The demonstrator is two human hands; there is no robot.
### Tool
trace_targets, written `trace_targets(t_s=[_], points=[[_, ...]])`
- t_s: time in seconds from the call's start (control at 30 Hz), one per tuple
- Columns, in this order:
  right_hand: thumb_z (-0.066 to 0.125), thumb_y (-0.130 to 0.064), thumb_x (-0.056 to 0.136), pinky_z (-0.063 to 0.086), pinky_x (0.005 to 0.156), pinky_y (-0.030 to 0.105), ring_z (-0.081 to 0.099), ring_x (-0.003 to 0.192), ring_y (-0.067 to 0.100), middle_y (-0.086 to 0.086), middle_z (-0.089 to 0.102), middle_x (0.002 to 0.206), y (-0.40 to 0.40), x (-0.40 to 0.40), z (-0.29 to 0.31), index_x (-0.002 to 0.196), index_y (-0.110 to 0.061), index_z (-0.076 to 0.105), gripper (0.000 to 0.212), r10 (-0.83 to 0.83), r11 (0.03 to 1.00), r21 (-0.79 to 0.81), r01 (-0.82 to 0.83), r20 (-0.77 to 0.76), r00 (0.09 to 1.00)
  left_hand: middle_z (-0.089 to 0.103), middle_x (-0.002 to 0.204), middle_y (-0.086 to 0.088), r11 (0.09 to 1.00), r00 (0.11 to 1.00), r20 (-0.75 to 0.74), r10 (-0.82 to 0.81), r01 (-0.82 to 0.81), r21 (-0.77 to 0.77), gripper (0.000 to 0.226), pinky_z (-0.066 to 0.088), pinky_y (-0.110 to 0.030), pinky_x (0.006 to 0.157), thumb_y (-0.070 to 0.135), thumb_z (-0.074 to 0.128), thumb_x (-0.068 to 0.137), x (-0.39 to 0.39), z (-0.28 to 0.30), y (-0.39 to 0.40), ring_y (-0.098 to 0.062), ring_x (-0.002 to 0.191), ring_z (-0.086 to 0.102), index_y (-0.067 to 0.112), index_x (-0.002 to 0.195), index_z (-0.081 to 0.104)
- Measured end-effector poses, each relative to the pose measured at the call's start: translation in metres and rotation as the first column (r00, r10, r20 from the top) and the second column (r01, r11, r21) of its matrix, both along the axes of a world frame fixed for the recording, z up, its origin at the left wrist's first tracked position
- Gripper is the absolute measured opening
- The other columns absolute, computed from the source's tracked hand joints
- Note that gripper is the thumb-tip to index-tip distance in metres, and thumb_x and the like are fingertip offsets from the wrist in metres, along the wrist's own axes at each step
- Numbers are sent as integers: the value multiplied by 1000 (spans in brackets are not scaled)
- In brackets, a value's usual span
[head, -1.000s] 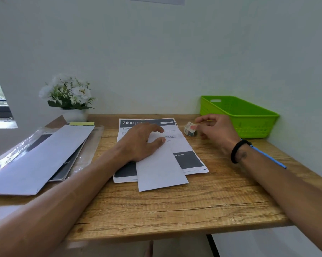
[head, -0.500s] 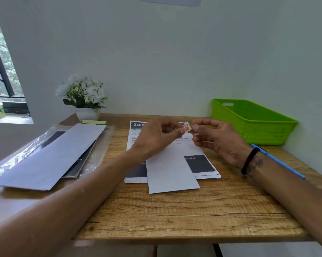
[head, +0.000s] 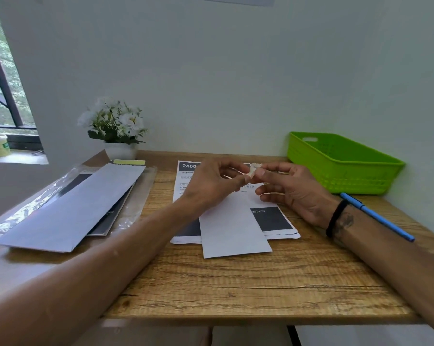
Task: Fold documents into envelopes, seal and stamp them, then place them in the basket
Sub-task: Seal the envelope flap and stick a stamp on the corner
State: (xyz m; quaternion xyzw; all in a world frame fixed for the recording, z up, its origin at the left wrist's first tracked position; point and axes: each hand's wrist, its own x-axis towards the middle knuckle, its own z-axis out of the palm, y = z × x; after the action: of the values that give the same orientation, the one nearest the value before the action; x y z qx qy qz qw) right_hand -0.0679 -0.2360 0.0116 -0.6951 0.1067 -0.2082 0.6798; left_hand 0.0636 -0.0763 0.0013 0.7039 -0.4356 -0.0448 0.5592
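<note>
White stamp [head: 254,170] pinched by left hand [head: 212,186] and right hand [head: 289,189] above "2400" document [head: 188,176].

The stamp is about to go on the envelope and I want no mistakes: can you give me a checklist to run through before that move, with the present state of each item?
1. Stamp in hand: ok, pinched between the left hand and the right hand, above the papers.
2. Stamp free of its backing: cannot tell, too small and blurred.
3. Envelope within reach: ok, it lies flat on the printed documents just below both hands.
4. Envelope sealed: cannot tell, only a plain white face shows.
5. Nothing holds the envelope down: not ok, both hands are busy with the stamp.
6. Green basket ready: ok, it stands at the table's far right corner, nothing visible in it.
</note>
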Motion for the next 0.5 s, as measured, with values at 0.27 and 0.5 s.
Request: trace_targets(t_s=[0.27,0.5], points=[[79,-25,86,60,77,32,72,79,22,16,78,105,-2,1,-2,110,-7,73,31,-14,999,-40,13,-24,1000,77,89,11,1000,991,130,17,-19,16,13,60,-20,76,25,81,90,0,-2,-2,-2,79,73,21,102,81],[79,-18,89,59,64,30,71,67,17,8,80,90,-7,5,-7,98,-10,75,13,-235,936,-263,233,25,972,70,91,19,979,913,376,161,-197,57,13,43,1,67,23,71,97,20,-3,4,6,82,64,20,108,78]])
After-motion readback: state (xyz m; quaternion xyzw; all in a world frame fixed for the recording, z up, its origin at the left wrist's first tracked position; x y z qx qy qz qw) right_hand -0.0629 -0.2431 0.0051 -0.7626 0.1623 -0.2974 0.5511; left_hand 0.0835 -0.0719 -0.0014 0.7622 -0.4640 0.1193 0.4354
